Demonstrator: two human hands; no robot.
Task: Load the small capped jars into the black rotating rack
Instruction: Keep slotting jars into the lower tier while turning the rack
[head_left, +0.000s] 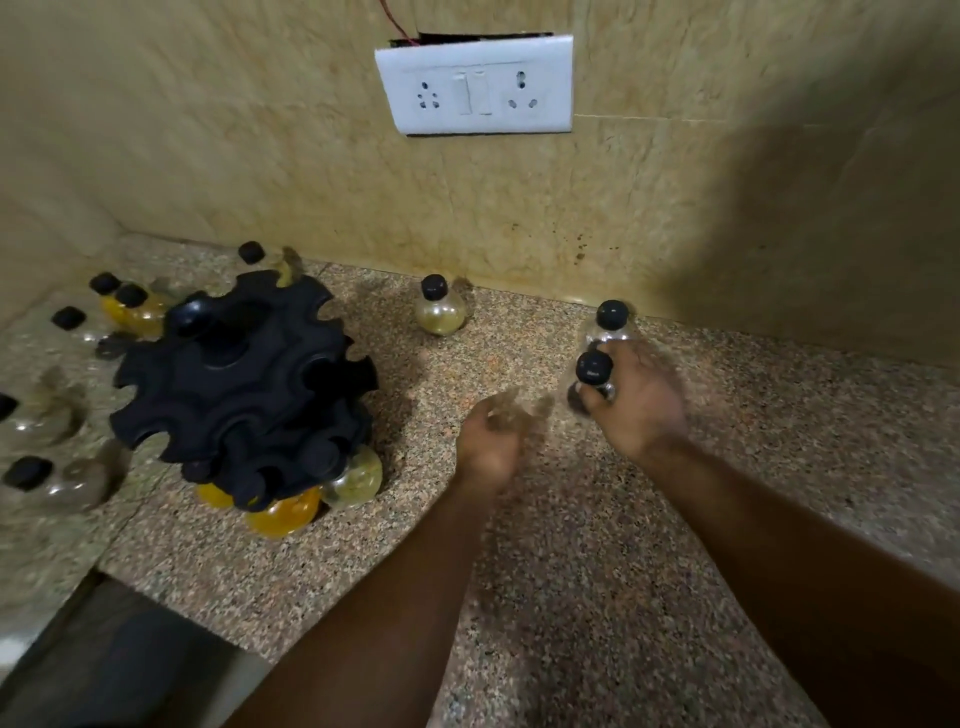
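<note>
The black rotating rack (239, 384) stands on the granite counter (571, 545) at the left, with yellow and pale jars (283, 512) hanging in its lower slots. My right hand (639, 400) grips a clear jar with a black cap (594, 370) to the right of centre. Just behind it stands another clear capped jar (612, 318). My left hand (493, 441) is blurred between the rack and my right hand, fingers loosely curled, holding nothing I can make out. A pale jar (439, 309) stands alone near the wall.
Several more capped jars (130, 306) lie and stand to the left of and behind the rack, some clear (31, 473), some yellow. A white socket plate (475, 83) sits on the tiled wall. The counter edge drops away at the lower left (104, 577).
</note>
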